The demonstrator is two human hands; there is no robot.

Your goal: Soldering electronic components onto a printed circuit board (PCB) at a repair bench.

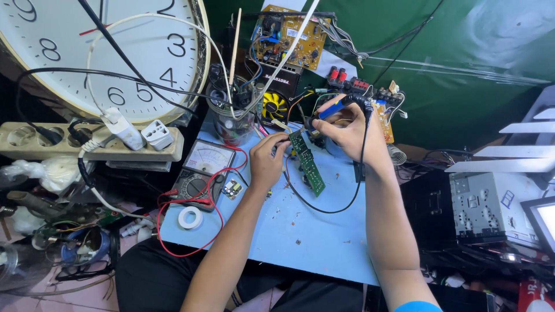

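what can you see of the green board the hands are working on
The green board is a long, narrow circuit board, tilted on edge on the blue mat. The left hand steadies its upper end, and the right hand brings a blue-handled soldering iron to that end. A black cord loops beside it.

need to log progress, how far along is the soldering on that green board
Set up: the analog multimeter lies beside the work. In hand: the right hand holds the soldering iron at the green circuit board, which the left hand steadies. Finished joints are too small to judge.
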